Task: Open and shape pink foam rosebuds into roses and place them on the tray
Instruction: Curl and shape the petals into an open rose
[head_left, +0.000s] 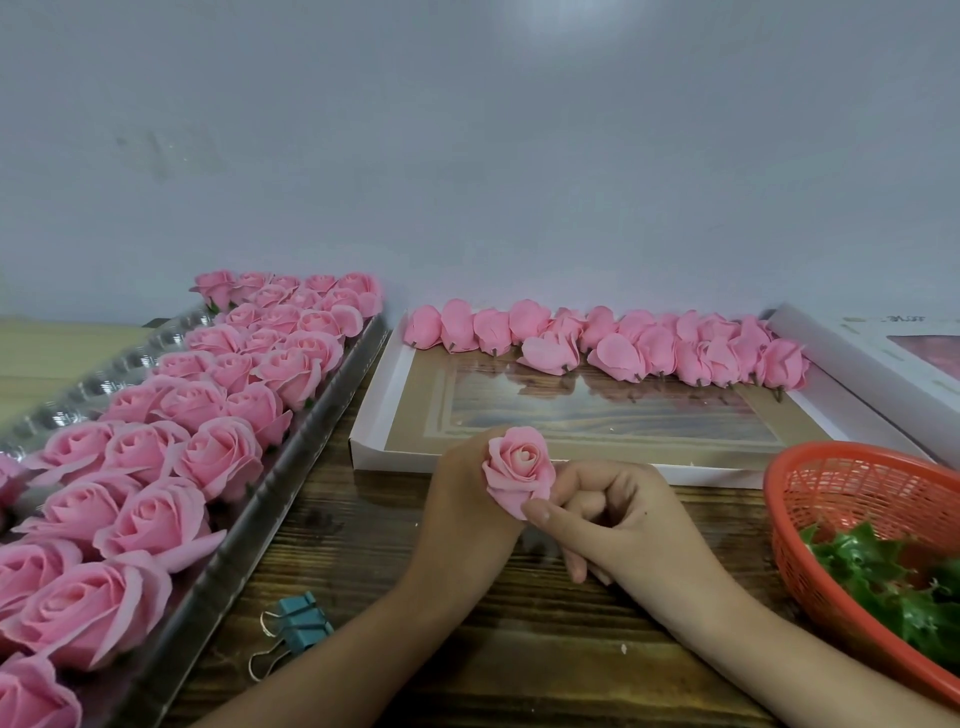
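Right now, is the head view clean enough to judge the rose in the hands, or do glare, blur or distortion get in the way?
Head view: the rose, gripped by the left hand and pinched by the right hand, is sharp and evenly lit; glints along the tray, reflections in the box window; wide-angle stretch swells the roses at bottom left.

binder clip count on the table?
1: a teal binder clip on the wooden table, just right of the rose tray, at lower left. Others may be hidden under things.
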